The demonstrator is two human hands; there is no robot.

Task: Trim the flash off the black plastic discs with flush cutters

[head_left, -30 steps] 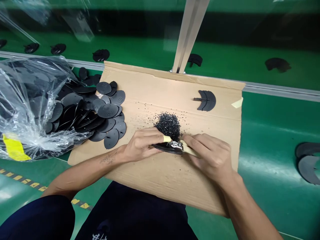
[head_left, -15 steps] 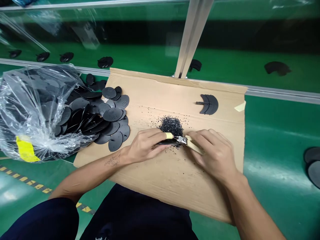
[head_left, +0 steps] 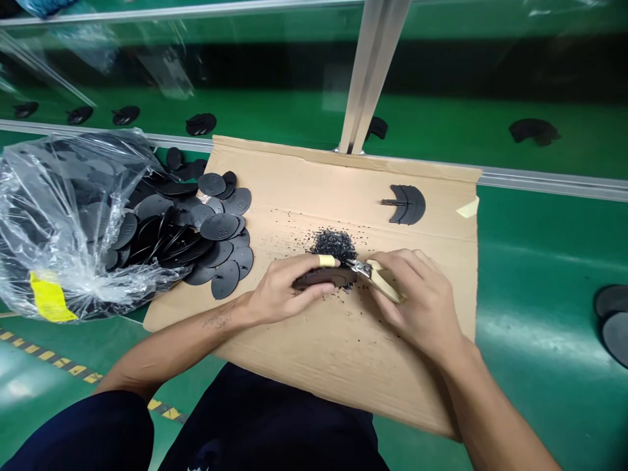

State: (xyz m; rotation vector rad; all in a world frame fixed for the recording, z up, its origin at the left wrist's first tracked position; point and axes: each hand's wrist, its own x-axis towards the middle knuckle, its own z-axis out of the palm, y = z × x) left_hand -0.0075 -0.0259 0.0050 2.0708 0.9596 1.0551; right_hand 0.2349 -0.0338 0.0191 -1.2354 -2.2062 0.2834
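Observation:
My left hand (head_left: 282, 288), with yellow tape round a finger, grips a flat black disc (head_left: 314, 277) between thumb and fingers. The disc tilts so that part of its face shows. In my right hand (head_left: 424, 294) is a pair of nippers (head_left: 385, 282) with pale handles. Their metal jaws meet the disc's right edge; whether the jaws are closed on it I cannot tell. Just beyond the disc lies a heap of small black clippings (head_left: 335, 243), with crumbs scattered round it. All this is above a cardboard sheet (head_left: 304, 356).
To the left, loose black discs (head_left: 220, 226) spill beside a clear plastic bag (head_left: 63, 196) with a yellow label. A crescent-shaped black part (head_left: 409, 205) lies at the cardboard's back right. A metal post (head_left: 375, 78) rises behind it. More discs (head_left: 615, 333) are at the far right.
The disc in my left hand has turned from nearly edge-on to show more of its face. The nippers have shifted slightly with it, their jaws still at its edge.

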